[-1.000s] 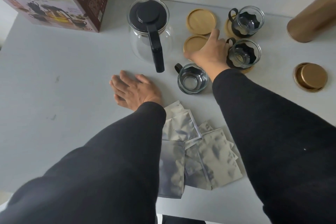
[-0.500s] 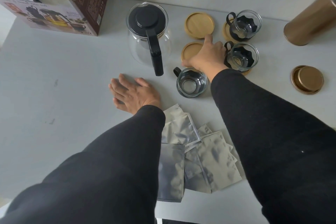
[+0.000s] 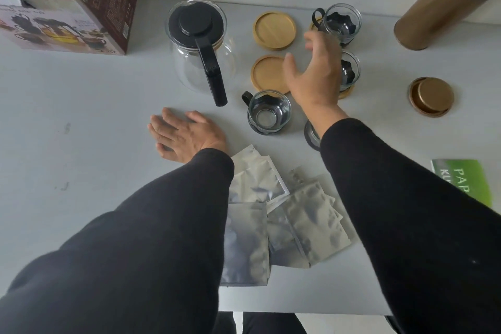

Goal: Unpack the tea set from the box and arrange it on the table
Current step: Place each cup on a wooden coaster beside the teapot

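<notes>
Head view: left hand [image 3: 187,136] lies flat on the grey table [image 3: 81,106], fingers straight and spread, holding nothing. Right hand [image 3: 315,73] hovers above the table with fingers loosely spread and blurred, gripping nothing, over the gap between the near bamboo coaster [image 3: 268,73] and a glass cup [image 3: 349,70] that sits on its own coaster. Beyond it, a second bare coaster [image 3: 274,26] lies beside another cup [image 3: 342,22], also on a coaster. A third cup [image 3: 268,112] stands straight on the table, just in front of the near coaster. A fourth dark-rimmed cup [image 3: 311,134] is mostly hidden under the right sleeve. Glass teapot [image 3: 199,46] with black lid and handle stands left of the coasters. The opened box [image 3: 65,3] sits at the far left. Foil sachets [image 3: 273,211] lie heaped between the sleeves. A gold canister [image 3: 439,5] and its lid [image 3: 431,96] rest at the right, a green leaflet [image 3: 466,179] nearer.
</notes>
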`<state>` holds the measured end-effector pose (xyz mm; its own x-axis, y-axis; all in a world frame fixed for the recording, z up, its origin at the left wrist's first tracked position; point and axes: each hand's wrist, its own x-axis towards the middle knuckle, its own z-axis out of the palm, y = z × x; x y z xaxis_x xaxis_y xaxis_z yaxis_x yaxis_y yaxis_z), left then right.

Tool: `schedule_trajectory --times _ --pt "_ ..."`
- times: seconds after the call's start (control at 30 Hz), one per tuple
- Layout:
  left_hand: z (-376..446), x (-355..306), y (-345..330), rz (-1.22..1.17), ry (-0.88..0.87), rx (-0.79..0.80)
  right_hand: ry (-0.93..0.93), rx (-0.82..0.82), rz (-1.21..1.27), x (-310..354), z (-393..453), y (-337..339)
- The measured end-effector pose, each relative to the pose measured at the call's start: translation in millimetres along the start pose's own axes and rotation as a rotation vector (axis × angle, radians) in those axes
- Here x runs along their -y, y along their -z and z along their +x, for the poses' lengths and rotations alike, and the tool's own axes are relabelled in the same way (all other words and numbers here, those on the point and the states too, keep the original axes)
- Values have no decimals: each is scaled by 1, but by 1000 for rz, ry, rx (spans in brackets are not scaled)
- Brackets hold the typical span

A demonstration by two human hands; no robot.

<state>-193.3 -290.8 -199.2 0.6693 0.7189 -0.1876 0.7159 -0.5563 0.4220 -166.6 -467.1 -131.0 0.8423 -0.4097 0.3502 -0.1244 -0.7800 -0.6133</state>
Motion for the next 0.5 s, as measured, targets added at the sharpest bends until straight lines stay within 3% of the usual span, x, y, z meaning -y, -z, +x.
schedule_trajectory --times 0.17,0.5 --pt "-1 1 2 -21 -19 -5 78 -209 -60 -19 -38 33" --pt "-2 5 3 -39 -70 -33 -292 -58 60 -56 -104 46"
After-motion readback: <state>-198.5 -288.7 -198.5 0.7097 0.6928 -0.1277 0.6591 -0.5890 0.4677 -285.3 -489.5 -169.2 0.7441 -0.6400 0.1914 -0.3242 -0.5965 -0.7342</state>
